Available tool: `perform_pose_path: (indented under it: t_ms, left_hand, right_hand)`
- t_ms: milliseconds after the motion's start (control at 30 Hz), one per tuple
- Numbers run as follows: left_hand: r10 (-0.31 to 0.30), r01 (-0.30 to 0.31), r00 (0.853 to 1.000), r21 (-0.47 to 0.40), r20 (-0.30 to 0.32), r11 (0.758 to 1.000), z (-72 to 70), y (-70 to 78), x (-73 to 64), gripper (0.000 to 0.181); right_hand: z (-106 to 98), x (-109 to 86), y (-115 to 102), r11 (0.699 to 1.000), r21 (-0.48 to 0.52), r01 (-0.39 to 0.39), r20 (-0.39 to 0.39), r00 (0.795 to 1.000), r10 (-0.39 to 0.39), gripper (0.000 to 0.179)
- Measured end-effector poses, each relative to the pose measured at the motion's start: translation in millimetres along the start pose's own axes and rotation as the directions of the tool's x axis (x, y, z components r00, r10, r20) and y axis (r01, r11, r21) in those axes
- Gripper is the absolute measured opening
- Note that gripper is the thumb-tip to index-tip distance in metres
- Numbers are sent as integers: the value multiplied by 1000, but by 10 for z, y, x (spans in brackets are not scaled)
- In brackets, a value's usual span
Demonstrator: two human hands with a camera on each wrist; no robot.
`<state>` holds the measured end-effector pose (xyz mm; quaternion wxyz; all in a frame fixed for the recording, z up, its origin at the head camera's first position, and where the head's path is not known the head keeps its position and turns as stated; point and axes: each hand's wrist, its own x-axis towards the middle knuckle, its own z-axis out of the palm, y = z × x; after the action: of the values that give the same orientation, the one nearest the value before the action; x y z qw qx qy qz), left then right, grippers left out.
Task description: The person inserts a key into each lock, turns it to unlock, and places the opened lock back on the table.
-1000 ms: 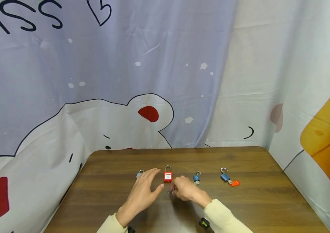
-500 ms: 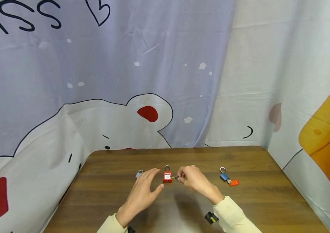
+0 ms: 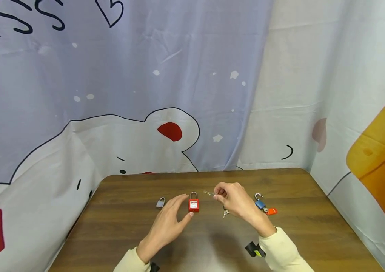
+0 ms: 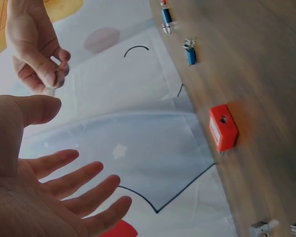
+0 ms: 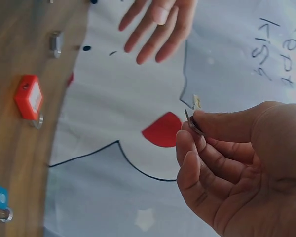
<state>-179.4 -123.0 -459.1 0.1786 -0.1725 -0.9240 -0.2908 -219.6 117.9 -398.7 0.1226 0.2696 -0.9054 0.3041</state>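
My right hand pinches a small key between thumb and fingertips, raised above the table. In the right wrist view a gold key blade sticks out past the thumb, beside a second thin metal piece. A red padlock with a white label stands between the hands, shackle closed, its keyhole visible in the left wrist view. My left hand is held with spread fingers just left of the red padlock, holding nothing. A grey padlock lies beyond its fingers.
Behind the right hand is a small blue padlock, mostly hidden in the head view, with keys showing. Farther right lies another blue padlock, shackle open, with an orange tag. A printed curtain hangs behind the wooden table.
My right hand has lifted away from beside the red padlock, up and to the right, carrying the key. The left hand stays nearly in place; the head view shifts slightly.
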Motion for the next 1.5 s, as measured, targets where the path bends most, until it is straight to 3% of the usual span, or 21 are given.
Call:
perform_pose_path:
  t_ms: [167,333,533,667,767,900,1133,1200,1300,1400,1500]
  left_hand:
    - [54,-57,997,-56,-52,997,-16,68,67,52]
    - [112,-133,983,-152,-144,979,-50,174,130,44]
    - [132,-223,953,-339,-272,914,-116,332,190,30]
    - [139,-269,934,-393,-328,879,-150,421,214,22]
    - [119,-264,933,-418,-341,870,-172,479,214,20]
    - [75,-229,941,-456,-330,860,-201,536,209,20]
    - [49,-213,948,-509,-316,834,-214,585,211,21]
    - [55,-224,947,-531,-315,817,-205,592,214,19]
    - [80,-266,939,-560,-333,785,-200,621,226,14]
    - [115,-325,921,-572,-371,753,-274,726,228,8]
    - [129,-352,909,-565,-396,746,-369,834,218,6]
  right_hand:
    - [-146,-32,-67,998,52,47,-62,997,-44,9]
    - [-241,-82,-150,992,98,81,-116,991,-69,9]
    - [-291,-135,-265,979,131,154,-174,976,-130,11]
    - [-303,-147,-356,967,147,208,-195,965,-177,10]
    - [-303,-148,-411,960,162,230,-194,961,-197,10]
    - [-296,-158,-449,953,176,245,-186,959,-212,11]
    - [-286,-188,-458,945,176,277,-183,952,-245,13]
    - [-283,-199,-457,944,175,281,-181,951,-249,13]
    - [-280,-215,-454,945,163,285,-184,949,-255,12]
    - [-283,-227,-459,945,149,290,-192,946,-260,11]
    - [-289,-233,-463,946,141,293,-198,944,-263,11]
